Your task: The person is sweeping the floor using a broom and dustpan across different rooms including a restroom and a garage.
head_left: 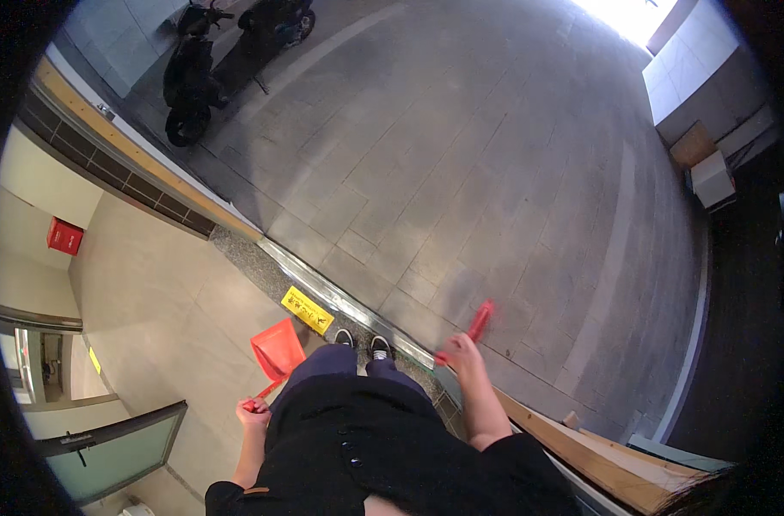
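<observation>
My left hand [254, 411] is closed round the handle of a red dustpan [278, 350]. The pan hangs in front of my left leg, over the beige indoor floor. In my right hand [463, 351] is a red hand brush [480, 318], gripped by its handle and slightly smeared by motion. Its head points up and to the right, out over the grey paving past the threshold. Brush and dustpan are well apart. My shoes [379, 348] stand at the doorway's stone sill, next to a yellow floor sticker [307, 310].
A metal door track [332, 292] divides the beige tiles from the paving. Two dark motor scooters [190, 77] are parked at the far left. A glass door [117, 451] stands at the lower left, and a red box [64, 236] is by the left wall. Boxes [712, 178] sit far right.
</observation>
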Tool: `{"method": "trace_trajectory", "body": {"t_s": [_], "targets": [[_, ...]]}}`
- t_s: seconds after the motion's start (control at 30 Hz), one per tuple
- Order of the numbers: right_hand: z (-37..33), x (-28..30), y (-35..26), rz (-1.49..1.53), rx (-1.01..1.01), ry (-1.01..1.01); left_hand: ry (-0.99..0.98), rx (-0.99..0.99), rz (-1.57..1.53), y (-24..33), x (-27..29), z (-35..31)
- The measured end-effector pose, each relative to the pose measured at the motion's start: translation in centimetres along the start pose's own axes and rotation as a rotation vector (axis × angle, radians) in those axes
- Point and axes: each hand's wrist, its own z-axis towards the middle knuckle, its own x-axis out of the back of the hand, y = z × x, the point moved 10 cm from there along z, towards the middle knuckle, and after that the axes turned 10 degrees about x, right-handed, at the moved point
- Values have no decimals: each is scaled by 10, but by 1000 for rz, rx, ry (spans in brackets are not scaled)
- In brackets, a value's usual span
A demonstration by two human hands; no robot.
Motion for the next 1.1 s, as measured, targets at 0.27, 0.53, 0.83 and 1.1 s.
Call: {"method": "trace_trajectory", "body": {"t_s": [0.27, 0.53, 0.83, 1.1], "targets": [[46, -148, 47, 510, -413, -345, -17, -20, 89, -8, -17, -17], [-22, -147, 8, 450, -621, -418, 58, -24, -27, -18, -29, -11], [-20, -55, -20, 463, -502, -166, 61, -14, -93, -18, -44, 8], [75, -55, 8, 359, -328, 52, 88, 57, -158, -14, -79, 61]]}}
